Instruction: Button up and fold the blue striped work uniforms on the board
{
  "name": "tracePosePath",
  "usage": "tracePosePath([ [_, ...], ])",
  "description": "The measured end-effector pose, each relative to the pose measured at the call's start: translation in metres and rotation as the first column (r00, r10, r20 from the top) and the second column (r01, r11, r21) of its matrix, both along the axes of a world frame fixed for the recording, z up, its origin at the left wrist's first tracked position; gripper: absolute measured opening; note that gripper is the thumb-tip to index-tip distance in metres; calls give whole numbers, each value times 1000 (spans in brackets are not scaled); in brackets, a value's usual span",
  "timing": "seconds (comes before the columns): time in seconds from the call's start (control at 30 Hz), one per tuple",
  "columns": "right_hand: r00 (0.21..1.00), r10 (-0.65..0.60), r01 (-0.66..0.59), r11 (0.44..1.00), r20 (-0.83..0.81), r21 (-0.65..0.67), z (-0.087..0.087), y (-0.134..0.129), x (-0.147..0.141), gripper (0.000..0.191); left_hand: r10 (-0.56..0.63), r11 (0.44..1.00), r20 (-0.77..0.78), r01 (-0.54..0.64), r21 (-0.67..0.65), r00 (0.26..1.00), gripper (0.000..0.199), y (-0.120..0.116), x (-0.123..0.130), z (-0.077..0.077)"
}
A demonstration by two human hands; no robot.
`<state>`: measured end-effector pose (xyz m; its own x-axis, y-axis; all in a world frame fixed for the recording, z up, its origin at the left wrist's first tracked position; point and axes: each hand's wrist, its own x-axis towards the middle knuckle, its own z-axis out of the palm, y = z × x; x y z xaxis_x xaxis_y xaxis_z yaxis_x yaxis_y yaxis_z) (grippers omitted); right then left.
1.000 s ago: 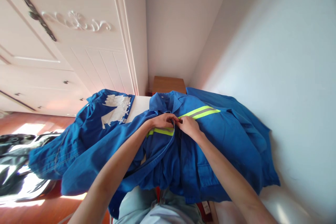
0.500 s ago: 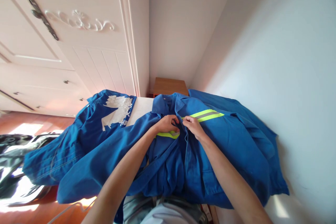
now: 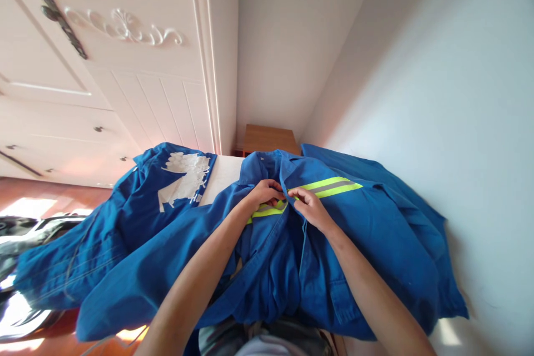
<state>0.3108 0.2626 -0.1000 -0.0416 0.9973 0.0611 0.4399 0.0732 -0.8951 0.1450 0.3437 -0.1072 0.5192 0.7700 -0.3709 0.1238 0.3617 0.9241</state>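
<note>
A blue work jacket (image 3: 375, 245) with yellow-and-grey reflective stripes lies spread out in front of me, its collar at the far end. Both my hands are at its front opening, level with the chest stripe. My left hand (image 3: 267, 194) pinches the left front edge, its fingers curled. Close beside it, my right hand (image 3: 309, 206) has thumb and forefinger closed on the right front edge. The two edges meet between my fingertips. Any button or fastener there is hidden by the fingers. Below my hands the front panels hang in loose folds.
Left of the jacket lies another blue garment (image 3: 120, 222) with a white patch on it. A strip of white surface (image 3: 221, 175) shows between them. A brown wooden box (image 3: 271, 138) stands behind the collar. White cabinet doors (image 3: 146, 61) rise at left, a pale wall (image 3: 459, 94) at right.
My hands have come closer together, bringing the two front edges of the jacket against each other. The view has shifted slightly.
</note>
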Motion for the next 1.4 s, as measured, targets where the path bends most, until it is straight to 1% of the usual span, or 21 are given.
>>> tracePosePath([
  [0.1,997,-8,1,997,82,82,3,-3,-3,31,-12,1000,21,12,-26,1000,22,-1,-1,0],
  [0.23,982,-4,-29,986,190,167,9,-7,-5,33,-19,998,64,23,-65,998,17,-2,-2,-2],
  [0.4,963,30,-76,983,268,164,18,-9,-1,31,18,987,172,9,-158,985,16,0,-2,-1],
  [0.5,963,26,-71,984,267,163,16,-8,-1,30,66,975,265,-6,-221,962,13,0,-5,6],
  [0.6,976,41,-65,992,213,106,7,-7,-4,32,115,961,342,-18,-274,933,10,-3,-7,12],
  [0.67,992,3,-8,999,124,43,3,-6,-6,32,141,953,379,-22,-301,915,9,-5,-9,15],
  [0.73,995,-102,102,994,-5,-27,2,-5,-6,32,161,947,409,-24,-321,898,8,-7,-11,16],
  [0.77,983,-166,161,985,-79,-64,3,-5,-5,30,156,944,434,-4,-330,887,8,-8,-13,16],
  [0.83,931,-274,243,958,-239,-152,8,-4,-4,28,94,943,510,87,-320,855,19,-9,-16,16],
  [0.9,860,-332,254,937,-387,-239,14,-5,-3,27,-2,944,599,199,-263,801,36,-10,-19,15],
  [0.93,825,-344,241,932,-448,-272,17,-5,-3,27,-43,947,630,233,-223,776,43,-11,-20,15],
  [1.0,769,-350,207,928,-535,-309,20,-6,-2,28,-91,957,645,246,-155,758,52,-12,-21,16],
  [1.03,747,-348,195,929,-567,-313,21,-6,-2,28,-101,963,635,237,-132,766,54,-12,-21,15],
  [1.1,713,-335,169,935,-616,-312,21,-6,-1,29,-112,979,574,189,-77,812,51,-13,-20,15],
  [1.17,690,-322,147,939,-649,-309,21,-6,0,30,-123,992,467,124,29,876,44,-14,-18,13],
  [1.23,679,-305,122,944,-667,-307,20,-6,2,30,-136,983,348,83,165,927,38,-14,-16,11],
  [1.3,676,-288,99,948,-678,-304,21,-6,3,31,-135,947,241,53,318,961,34,-15,-15,10],
  [1.33,675,-282,91,949,-682,-302,21,-6,3,31,-124,910,185,37,413,975,32,-15,-15,11],
  [1.37,674,-277,86,950,-685,-301,21,-6,3,31,-104,850,117,27,526,988,28,-15,-16,12],
  [1.4,674,-274,81,950,-686,-300,21,-6,3,32,-73,767,33,34,641,997,25,-15,-17,13],
])
